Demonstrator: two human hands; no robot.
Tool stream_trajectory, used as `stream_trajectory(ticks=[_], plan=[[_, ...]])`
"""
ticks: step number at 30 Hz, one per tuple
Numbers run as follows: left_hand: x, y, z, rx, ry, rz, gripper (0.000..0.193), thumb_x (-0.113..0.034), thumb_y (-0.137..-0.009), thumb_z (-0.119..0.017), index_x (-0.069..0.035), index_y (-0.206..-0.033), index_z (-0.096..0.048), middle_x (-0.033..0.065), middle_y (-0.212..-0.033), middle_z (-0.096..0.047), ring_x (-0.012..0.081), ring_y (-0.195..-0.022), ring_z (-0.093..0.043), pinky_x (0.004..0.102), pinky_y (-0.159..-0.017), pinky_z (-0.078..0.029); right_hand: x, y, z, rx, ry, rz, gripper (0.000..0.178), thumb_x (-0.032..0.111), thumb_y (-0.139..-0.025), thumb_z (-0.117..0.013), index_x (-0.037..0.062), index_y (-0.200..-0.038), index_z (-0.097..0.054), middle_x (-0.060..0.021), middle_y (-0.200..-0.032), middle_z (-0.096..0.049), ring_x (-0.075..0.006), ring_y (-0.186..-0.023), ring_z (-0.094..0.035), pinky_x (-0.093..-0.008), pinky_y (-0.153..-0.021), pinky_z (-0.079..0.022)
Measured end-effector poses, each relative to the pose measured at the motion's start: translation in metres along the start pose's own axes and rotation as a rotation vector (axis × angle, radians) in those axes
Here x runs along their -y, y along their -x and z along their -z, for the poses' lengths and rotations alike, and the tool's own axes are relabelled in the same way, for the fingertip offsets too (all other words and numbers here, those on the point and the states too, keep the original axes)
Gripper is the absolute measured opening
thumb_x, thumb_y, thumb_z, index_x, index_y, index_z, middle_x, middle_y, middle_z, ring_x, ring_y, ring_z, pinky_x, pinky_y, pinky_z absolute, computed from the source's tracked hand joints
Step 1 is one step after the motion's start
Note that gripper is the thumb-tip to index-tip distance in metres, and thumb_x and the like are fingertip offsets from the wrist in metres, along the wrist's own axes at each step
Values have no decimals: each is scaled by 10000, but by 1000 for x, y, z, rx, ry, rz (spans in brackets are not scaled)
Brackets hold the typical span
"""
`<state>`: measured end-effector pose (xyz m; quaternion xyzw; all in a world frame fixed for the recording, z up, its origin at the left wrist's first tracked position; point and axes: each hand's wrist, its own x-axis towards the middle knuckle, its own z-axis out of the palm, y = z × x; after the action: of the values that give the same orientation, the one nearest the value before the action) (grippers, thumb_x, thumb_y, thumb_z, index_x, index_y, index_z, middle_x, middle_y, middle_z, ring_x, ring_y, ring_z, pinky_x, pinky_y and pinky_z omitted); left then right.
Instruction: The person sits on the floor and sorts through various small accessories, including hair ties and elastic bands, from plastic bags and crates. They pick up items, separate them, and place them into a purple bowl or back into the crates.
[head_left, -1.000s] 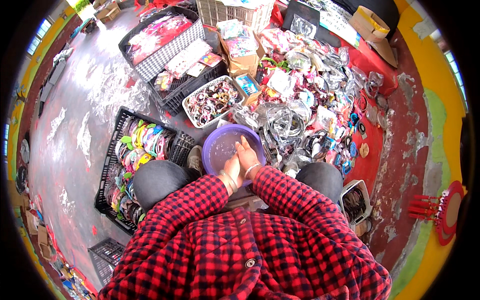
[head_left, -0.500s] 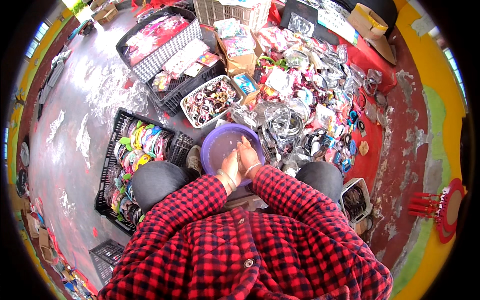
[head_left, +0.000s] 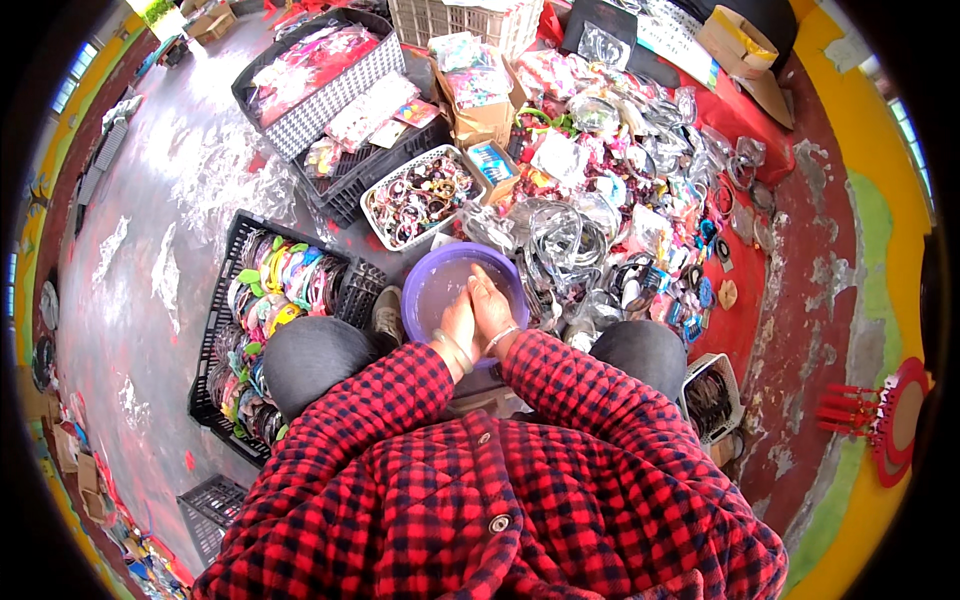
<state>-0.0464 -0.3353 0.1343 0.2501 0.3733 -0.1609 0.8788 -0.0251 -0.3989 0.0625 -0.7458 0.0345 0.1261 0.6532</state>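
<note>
A round purple basin (head_left: 412, 285) of cloudy water stands between my knees. My left hand (head_left: 458, 327) and my right hand (head_left: 491, 308) are pressed palm to palm over it. The right fingers lie stretched out along the left hand and point to the far side of the basin. The left fingers also look straight, though the right hand partly covers them. I see nothing between the palms. A bracelet circles each wrist.
Left of the basin is a black crate (head_left: 212, 365) of colourful headbands. A white basket (head_left: 383, 232) of small hair ties sits beyond. Bagged accessories (head_left: 570, 240) are heaped at the right, and a small white basket (head_left: 735, 410) stands beside my right knee.
My hands have shifted slightly against each other. The left hand has slid up along the right, and the palms now lie closer together.
</note>
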Motion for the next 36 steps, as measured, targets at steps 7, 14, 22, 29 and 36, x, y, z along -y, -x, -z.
stream_trajectory(ticks=[7, 14, 22, 29, 36], plan=[[-9, -59, 47, -227, -171, -323, 554, -482, -883, -444, -27, -1196, -483, 90, -1200, -486, 180, -1092, -443, 337, -923, -368, 13, 37, -15, 21, 5, 59, 220, 159, -901, -451, 23, -1026, -571, -83, -989, -582, -170, -924, -519, -280, -839, -408], [5, -20, 21, -284, -286, -157, 673, -613, -839, -408, -6, -1103, -531, 116, -1083, -553, 203, -1000, -528, 307, -884, -398, 21, 31, -4, -97, 62, -98, 285, 286, -878, -519, 15, -903, -605, -165, -747, -618, -271, -689, -598, -359, -652, -454], [12, 6, 4, -93, -163, -193, 387, -429, -826, -551, -72, -974, -547, 81, -909, -560, 195, -833, -557, 336, -754, -465, 48, 33, 2, 49, -346, -246, 252, 232, -874, -552, 4, -788, -616, -28, -696, -584, -104, -622, -490, -285, -566, -419], [19, 3, 6, -163, -250, -281, 263, -302, -823, -538, -74, -954, -549, 71, -894, -556, 191, -824, -555, 326, -735, -460, 49, 31, 2, 60, -481, -378, 202, 165, -863, -545, -11, -799, -621, -42, -719, -598, -121, -641, -521, -301, -562, -422], [22, -18, 26, -140, -341, -300, 283, -306, -823, -525, -53, -946, -555, 83, -880, -569, 198, -793, -564, 326, -726, -461, 18, 19, -1, 85, -399, -364, 210, 141, -853, -528, -38, -800, -626, -54, -729, -610, -126, -642, -533, -309, -566, -437]])
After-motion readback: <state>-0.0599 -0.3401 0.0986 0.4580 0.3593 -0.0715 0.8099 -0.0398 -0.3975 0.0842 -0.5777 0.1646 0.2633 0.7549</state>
